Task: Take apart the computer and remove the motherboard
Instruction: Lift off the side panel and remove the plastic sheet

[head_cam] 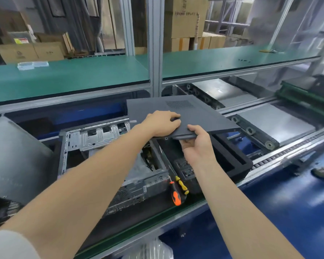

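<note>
Green shelf (pixel 73 77) runs over the work line where the open computer case (pixel 105 141) lies on its side, its long way going out from me, port end near me. Both hands hold its dark side panel (pixel 198 116) flat above it, vent holes far from me. My left hand (pixel 163 124) is on top with bent fingers and a hidden thumb. My right hand (pixel 196 144) pinches the near edge. My left arm hides the middle of the case, so I cannot see the motherboard. Two screwdrivers (pixel 176 198) lie just beside the case.
</note>
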